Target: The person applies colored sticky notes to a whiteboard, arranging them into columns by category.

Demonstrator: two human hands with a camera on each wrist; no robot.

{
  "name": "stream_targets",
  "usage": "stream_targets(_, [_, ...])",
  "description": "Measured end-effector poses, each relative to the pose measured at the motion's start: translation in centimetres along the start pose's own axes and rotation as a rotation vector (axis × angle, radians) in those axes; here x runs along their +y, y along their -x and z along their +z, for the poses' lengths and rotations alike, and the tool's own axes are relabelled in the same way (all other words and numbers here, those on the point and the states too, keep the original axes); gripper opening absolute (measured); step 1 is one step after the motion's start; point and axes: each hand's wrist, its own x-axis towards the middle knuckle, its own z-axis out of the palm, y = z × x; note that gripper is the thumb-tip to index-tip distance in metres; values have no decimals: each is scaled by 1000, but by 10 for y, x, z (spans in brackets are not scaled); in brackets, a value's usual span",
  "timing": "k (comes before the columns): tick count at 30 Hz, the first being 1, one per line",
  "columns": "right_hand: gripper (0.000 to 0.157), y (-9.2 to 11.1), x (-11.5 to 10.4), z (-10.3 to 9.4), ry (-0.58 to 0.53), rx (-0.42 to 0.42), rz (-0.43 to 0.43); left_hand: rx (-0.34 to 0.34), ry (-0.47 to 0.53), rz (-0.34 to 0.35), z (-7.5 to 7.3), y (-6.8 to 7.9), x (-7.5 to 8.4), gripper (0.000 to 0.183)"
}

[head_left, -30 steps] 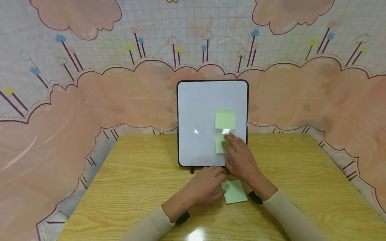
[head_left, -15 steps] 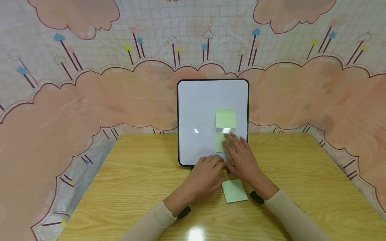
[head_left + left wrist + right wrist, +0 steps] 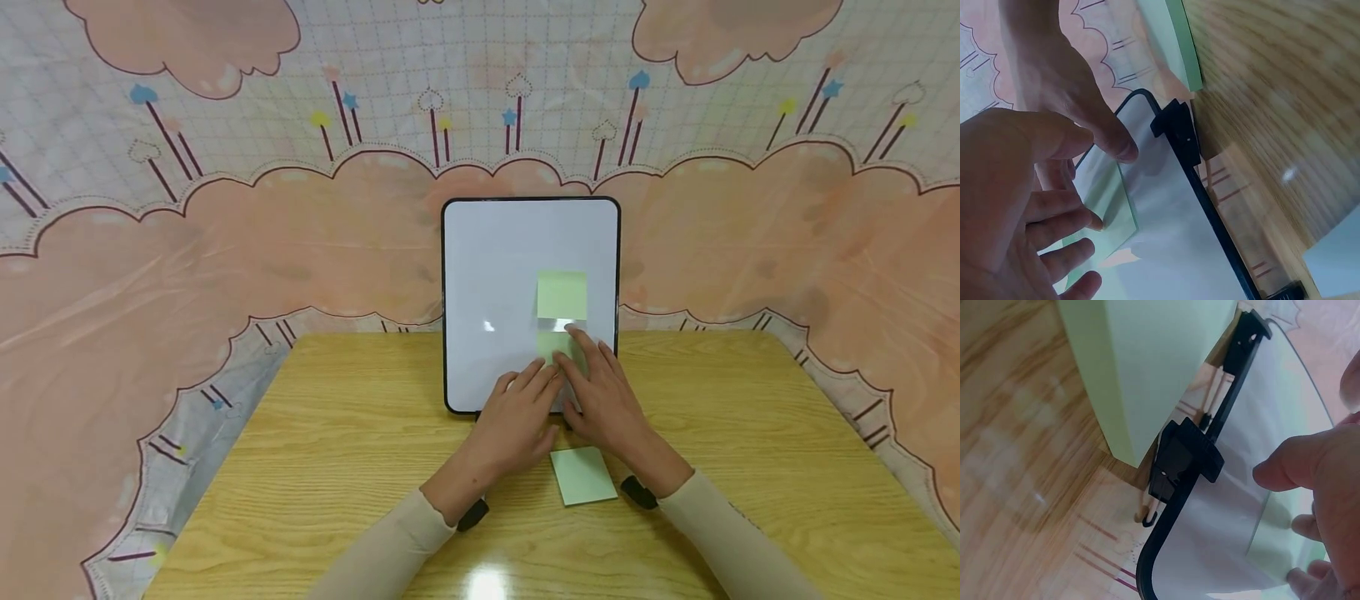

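Note:
A whiteboard [image 3: 491, 275] with a black frame stands upright on the table. Two pale green sticky notes are on its right half, an upper note [image 3: 562, 295] and a lower note [image 3: 551, 343]. My right hand [image 3: 609, 404] rests its spread fingertips on the lower note, which it partly covers. From the left, my left hand [image 3: 516, 425] reaches up with extended fingers, its fingertips at that note's lower edge. In the left wrist view the lower note [image 3: 1116, 209] lies flat behind the left fingers. Below both hands, a green sticky-note pad [image 3: 583, 477] lies on the table.
Black stand feet [image 3: 1179, 459] support the board's bottom edge. The wooden table [image 3: 360, 400] extends to both sides, with a patterned cloth [image 3: 337, 242] behind it. A pale flat corner [image 3: 1338, 259] shows at the edge of the left wrist view.
My left hand has moved up from beside the pad to the lower note, and its fingers have straightened. My right hand stays on that note with its index finger slightly raised.

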Motion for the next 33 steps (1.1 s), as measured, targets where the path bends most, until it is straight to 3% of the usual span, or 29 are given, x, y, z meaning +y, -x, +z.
stream_targets(13, [82,3,1,-1,25,-33,-15,23,-46,-94,6,-14,-4,72])
stream_targets(24, [88,4,0,-2,58,-32,-20,44,-43,-107,11,-21,-4,73])
stream_targets(33, [92,6,-2,-3,117,-69,-17,-7,-20,-126,15,-26,-3,85])
